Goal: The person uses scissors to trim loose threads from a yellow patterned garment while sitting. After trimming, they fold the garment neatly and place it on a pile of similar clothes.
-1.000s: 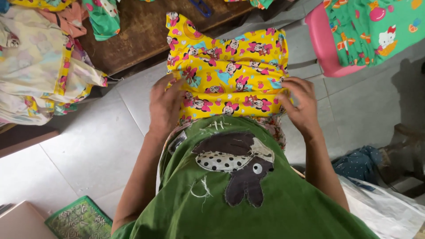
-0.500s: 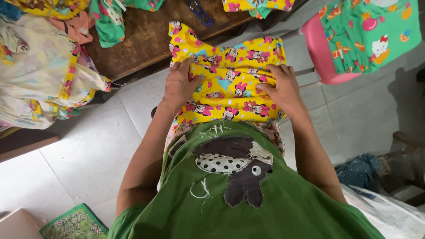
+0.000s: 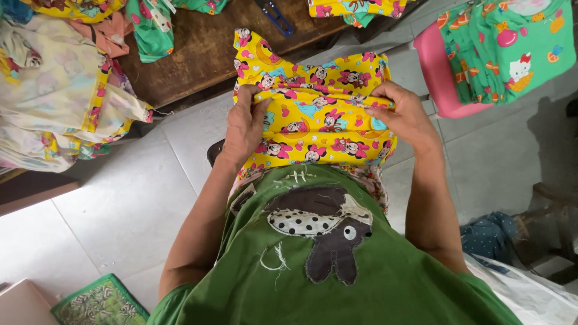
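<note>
Resting on the person's lap, the yellow printed garment [image 3: 313,126] is pinched along its fold by the left hand [image 3: 245,123] and right hand [image 3: 404,113]. Uneven grip could let the fold slip open. Beyond, the wooden table [image 3: 205,48] edge holds more clothes.

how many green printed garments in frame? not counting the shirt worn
2 clearly. One green garment lies on the wooden table top left; a stack of green cloth drapes the pink chair top right, so layers there may hide more.

Fingers [image 3: 260,101] tucked under yellow cloth [image 3: 313,129]
</note>
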